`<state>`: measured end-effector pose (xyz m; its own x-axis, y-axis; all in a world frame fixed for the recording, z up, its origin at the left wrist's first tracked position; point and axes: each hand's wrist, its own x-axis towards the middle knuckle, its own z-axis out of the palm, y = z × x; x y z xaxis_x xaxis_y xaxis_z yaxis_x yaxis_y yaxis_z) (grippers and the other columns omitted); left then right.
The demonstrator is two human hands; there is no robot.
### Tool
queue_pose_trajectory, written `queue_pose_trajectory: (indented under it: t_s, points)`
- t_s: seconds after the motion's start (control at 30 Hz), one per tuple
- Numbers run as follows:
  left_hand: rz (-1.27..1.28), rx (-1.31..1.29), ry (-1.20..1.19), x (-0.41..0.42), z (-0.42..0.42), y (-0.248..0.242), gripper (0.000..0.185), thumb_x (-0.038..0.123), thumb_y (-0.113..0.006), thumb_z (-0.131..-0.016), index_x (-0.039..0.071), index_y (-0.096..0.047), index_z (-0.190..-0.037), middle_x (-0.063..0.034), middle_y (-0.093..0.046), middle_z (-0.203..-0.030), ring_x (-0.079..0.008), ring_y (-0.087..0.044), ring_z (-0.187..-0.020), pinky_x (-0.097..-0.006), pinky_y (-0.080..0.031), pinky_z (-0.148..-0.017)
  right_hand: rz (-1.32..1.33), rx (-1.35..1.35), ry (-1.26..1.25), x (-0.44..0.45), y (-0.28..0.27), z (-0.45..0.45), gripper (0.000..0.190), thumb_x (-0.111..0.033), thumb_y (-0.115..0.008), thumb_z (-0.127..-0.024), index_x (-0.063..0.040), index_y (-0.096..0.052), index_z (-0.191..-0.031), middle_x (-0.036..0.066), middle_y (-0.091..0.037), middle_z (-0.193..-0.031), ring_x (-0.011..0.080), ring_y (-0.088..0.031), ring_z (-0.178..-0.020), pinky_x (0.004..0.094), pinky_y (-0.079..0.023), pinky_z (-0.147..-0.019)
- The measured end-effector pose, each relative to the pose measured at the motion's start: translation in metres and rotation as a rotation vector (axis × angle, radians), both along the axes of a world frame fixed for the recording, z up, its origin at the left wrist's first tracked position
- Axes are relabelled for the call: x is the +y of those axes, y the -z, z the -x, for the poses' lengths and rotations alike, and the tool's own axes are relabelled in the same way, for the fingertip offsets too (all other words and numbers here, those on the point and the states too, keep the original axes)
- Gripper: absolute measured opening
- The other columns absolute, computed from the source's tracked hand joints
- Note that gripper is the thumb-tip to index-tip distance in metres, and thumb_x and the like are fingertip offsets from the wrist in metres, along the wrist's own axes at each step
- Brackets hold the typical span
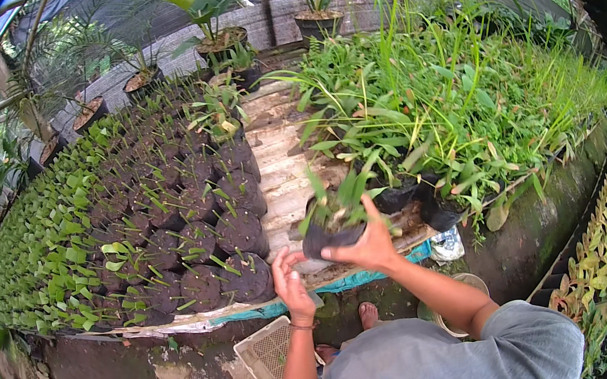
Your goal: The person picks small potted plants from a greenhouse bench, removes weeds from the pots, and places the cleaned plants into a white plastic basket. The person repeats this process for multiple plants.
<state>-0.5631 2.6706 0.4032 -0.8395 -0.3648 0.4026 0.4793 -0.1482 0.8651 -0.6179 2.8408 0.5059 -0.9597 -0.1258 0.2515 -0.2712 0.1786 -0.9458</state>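
Observation:
My right hand [366, 242] grips a black plastic nursery bag [331, 238] from its right side; leafy green seedlings [342, 198] stand out of the bag. Just left of it is my left hand [294, 287], fingers curled upward and apart, near the bag's lower left side; whether a fingertip touches the bag cannot be told. Beneath the bag runs a strip of pale corrugated sheet [282, 163]. Left of this strip stand rows of dark soil-filled bags [240, 233] with short cut green stems. Bagged leafy plants [390, 142] crowd the right side.
A plastic crate [271, 351] and a bucket [471, 282] are on the ground by my feet. Large potted plants [318, 24] line the bench's back, before dark netting. Yellowish plants [594, 271] grow at the right. A turquoise plastic sheet [351, 281] edges the bench.

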Motion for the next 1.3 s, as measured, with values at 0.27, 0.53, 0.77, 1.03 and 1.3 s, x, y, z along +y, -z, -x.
queue_pose_trajectory:
  t_s: [0.27,0.53,0.77,1.03,1.3]
  points:
    - [0.790,-0.076,-0.330,0.024,0.005,0.006,0.031,0.010,-0.056,-0.087,-0.003,-0.065,-0.114,-0.0185,-0.064,-0.088,-0.0382,-0.060,-0.079,-0.0460,-0.046,-0.075,0.224,0.040,0.169,-0.095,-0.036,0.200,0.126,-0.040,-0.098,-0.058,0.012,-0.029,-0.149,0.026,-0.054,-0.138,0.0356,-0.055,-0.127,0.0413,-0.041,-0.112]
    - [1.032,-0.157,-0.384,0.031,0.008,0.009,0.034,0.015,-0.061,-0.080,-0.002,-0.067,-0.108,-0.0155,-0.058,-0.079,-0.0338,-0.055,-0.071,-0.0448,-0.042,-0.064,0.031,-0.021,0.813,-0.162,-0.006,0.418,0.104,-0.033,-0.096,-0.057,0.007,-0.042,-0.136,0.027,-0.059,-0.132,0.0404,-0.058,-0.124,0.0423,-0.043,-0.112]
    - [1.159,-0.147,-0.365,0.030,0.007,0.008,0.032,0.018,-0.062,-0.078,-0.002,-0.068,-0.102,-0.0119,-0.055,-0.074,-0.0314,-0.053,-0.067,-0.0434,-0.040,-0.061,-0.400,-0.169,0.514,-0.168,0.019,0.476,0.094,-0.029,-0.092,-0.058,-0.005,-0.041,-0.133,0.028,-0.061,-0.126,0.0474,-0.059,-0.118,0.0494,-0.049,-0.105]
    - [1.200,-0.183,-0.289,0.027,0.002,0.016,0.033,0.021,-0.065,-0.080,0.002,-0.069,-0.106,-0.0110,-0.060,-0.082,-0.0313,-0.056,-0.073,-0.0441,-0.044,-0.065,-0.436,-0.066,0.164,-0.167,0.033,0.513,0.117,-0.014,-0.100,-0.055,-0.016,-0.038,-0.154,0.021,-0.045,-0.149,0.0414,-0.047,-0.136,0.0523,-0.047,-0.108]
    - [1.233,-0.176,-0.269,0.026,0.000,0.017,0.031,0.023,-0.066,-0.083,0.004,-0.070,-0.107,-0.0099,-0.060,-0.081,-0.0304,-0.057,-0.074,-0.0436,-0.043,-0.065,-0.472,-0.105,0.185,-0.167,0.043,0.522,0.116,-0.029,-0.099,-0.059,-0.006,-0.038,-0.154,0.021,-0.062,-0.133,0.0398,-0.059,-0.125,0.0463,-0.052,-0.104]
